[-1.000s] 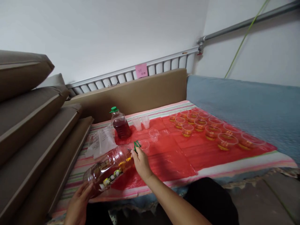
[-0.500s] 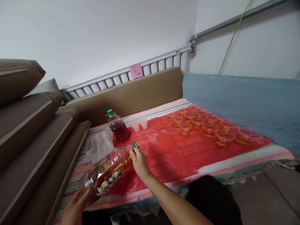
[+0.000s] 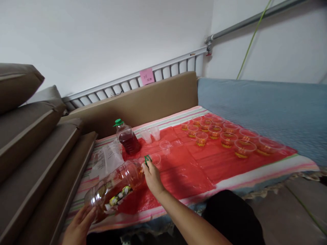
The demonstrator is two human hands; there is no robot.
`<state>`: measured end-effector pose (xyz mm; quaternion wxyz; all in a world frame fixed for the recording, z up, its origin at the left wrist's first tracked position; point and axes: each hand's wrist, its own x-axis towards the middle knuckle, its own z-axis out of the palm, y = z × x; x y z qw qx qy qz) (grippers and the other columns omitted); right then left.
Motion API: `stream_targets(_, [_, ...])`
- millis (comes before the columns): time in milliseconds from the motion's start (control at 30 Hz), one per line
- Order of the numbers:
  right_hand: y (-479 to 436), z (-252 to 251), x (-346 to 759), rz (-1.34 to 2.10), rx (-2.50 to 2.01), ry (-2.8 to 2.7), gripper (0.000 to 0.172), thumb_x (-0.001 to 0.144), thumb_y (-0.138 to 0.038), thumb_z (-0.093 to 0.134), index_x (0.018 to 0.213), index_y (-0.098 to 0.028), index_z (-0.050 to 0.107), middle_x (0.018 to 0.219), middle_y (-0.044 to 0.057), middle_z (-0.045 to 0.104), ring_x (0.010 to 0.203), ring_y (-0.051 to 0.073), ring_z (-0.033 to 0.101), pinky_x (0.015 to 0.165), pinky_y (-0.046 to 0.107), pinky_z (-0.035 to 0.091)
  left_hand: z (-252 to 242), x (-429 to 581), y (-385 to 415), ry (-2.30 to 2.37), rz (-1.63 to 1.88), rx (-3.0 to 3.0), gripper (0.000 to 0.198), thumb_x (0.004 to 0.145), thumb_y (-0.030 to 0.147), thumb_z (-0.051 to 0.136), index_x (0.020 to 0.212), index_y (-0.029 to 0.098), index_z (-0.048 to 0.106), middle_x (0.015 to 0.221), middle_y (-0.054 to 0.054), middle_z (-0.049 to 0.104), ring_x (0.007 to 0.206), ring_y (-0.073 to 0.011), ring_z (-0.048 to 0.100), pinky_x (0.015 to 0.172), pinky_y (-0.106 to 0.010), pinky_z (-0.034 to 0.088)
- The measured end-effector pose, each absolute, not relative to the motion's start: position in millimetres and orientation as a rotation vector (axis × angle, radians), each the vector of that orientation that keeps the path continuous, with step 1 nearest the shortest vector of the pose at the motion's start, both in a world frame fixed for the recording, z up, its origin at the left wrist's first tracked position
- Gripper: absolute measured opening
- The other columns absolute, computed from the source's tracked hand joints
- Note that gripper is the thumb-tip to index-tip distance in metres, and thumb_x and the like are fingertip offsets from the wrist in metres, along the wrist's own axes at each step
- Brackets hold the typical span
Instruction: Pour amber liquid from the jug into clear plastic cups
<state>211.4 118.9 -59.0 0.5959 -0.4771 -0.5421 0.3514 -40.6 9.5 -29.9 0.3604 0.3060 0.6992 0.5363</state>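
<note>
taking the middle of the view as the hub, the cushions (image 3: 38, 160) are stacked at 9 o'clock; their edges close off that side, so a left elbow swinging outward could knock them. between 7 and 8, the left hand (image 3: 76, 227) has its fingers spread around the base of the bottle (image 3: 114, 189), which lies tilted, neck toward 1 o'clock. at 8 the bag (image 3: 109, 158) lies beyond it, with the dark bottle (image 3: 129, 141) upright just above; a sideways sweep of the base could catch either. the stacked cups (image 3: 155, 133) stand near the hub, the lone cup (image 3: 165, 147) below them.

just past 6, the right hand (image 3: 153, 175) has its fingers closed around the neck by the green ring. the near cup (image 3: 157, 159) sits close by the mouth, partly hidden; whether liquid is flowing cannot be told. tipping too steeply could flood that light cup or push it over, and a wet neck could slip.

at 5 the red sheet (image 3: 184, 170) offers the widest room, bounded by the cloth's (image 3: 255, 175) front edge and the knee (image 3: 227, 211). between 3 and 4, the filled cups (image 3: 214, 132) crowd together before the blue pad (image 3: 255, 105); a tug on the sheet could spill them.
</note>
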Motion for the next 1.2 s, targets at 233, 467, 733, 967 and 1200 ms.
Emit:
stream_targets(233, [121, -63, 210, 0.824, -1.107, -1.227, 0.024, 0.090, -0.033, 0.039, 0.072, -0.023, 0.051, 0.062, -0.001, 0.059, 0.062, 0.015, 0.059, 0.059, 0.024, 0.044, -19, -32, 9, 1.848, 1.379, 0.802, 0.049, 0.049, 0.042, 0.083, 0.092, 0.019, 0.073, 0.101, -0.008, 0.074, 0.114, -0.0368, 0.059, 0.101, -0.047, 0.042])
stream_targets(467, [122, -65, 210, 0.851, -1.114, -1.228, 0.024, 0.091, -0.033, 0.038, 0.074, -0.022, 0.052, 0.064, -0.001, 0.059, 0.062, 0.014, 0.059, 0.060, 0.023, 0.044, -9, -28, 9, 1.888, 1.374, 0.809, 0.051, 0.046, 0.043, 0.084, 0.089, 0.017, 0.073, 0.095, -0.009, 0.075, 0.109, -0.0387, 0.061, 0.096, -0.047, 0.045])
stream_targets(733, [123, -66, 209, 0.834, -1.110, -1.211, 0.024, 0.090, -0.033, 0.040, 0.071, -0.023, 0.051, 0.062, -0.001, 0.058, 0.060, 0.014, 0.058, 0.059, 0.024, 0.043, 0, -22, 7, 1.907, 1.370, 0.763, 0.055, 0.046, 0.043, 0.084, 0.092, 0.016, 0.073, 0.092, -0.009, 0.075, 0.098, -0.0376, 0.065, 0.088, -0.047, 0.050])
stream_targets(967, [123, -67, 209, 0.843, -1.103, -1.205, 0.024, 0.090, -0.033, 0.040, 0.071, -0.023, 0.050, 0.062, -0.001, 0.059, 0.061, 0.014, 0.058, 0.059, 0.023, 0.044, -1, -23, 7, 1.896, 1.362, 0.797, 0.055, 0.046, 0.043, 0.084, 0.093, 0.017, 0.072, 0.096, -0.008, 0.075, 0.103, -0.0372, 0.064, 0.092, -0.046, 0.049])
stream_targets(1200, [124, -66, 208, 0.858, -1.099, -1.221, 0.024, 0.090, -0.034, 0.038, 0.071, -0.023, 0.049, 0.062, -0.001, 0.057, 0.061, 0.016, 0.058, 0.060, 0.025, 0.043, -4, -29, 6, 1.893, 1.362, 0.795, 0.061, 0.047, 0.045, 0.085, 0.099, 0.016, 0.071, 0.100, -0.010, 0.074, 0.107, -0.0384, 0.062, 0.097, -0.050, 0.044])
